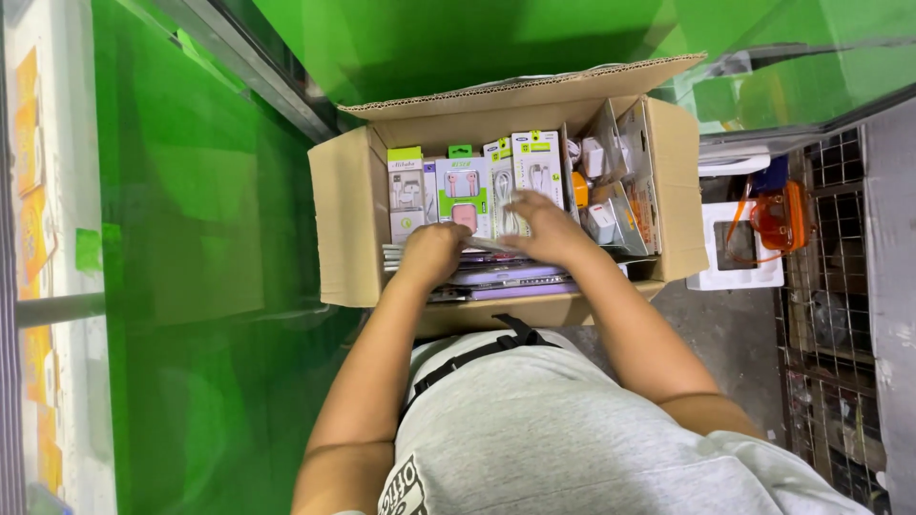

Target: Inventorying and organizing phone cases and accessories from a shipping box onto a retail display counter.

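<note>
An open cardboard box [348,210] sits in front of me, packed with small retail packages of cables and earphones [463,186] standing upright. Both my hands reach into it. My left hand [431,250] is curled with fingers down among flat purple packages [515,278] at the near side. My right hand [542,227] lies fingers spread over the upright white and green packages in the middle, touching them. Whether either hand has closed on a package is hidden. Clear packs of white chargers [606,186] fill the right part of the box.
Green panels [191,238] surround the box on the left and behind. A white stool with an orange object [778,217] stands to the right, beside a wire cage [840,315]. A metal rail [248,62] runs diagonally at upper left.
</note>
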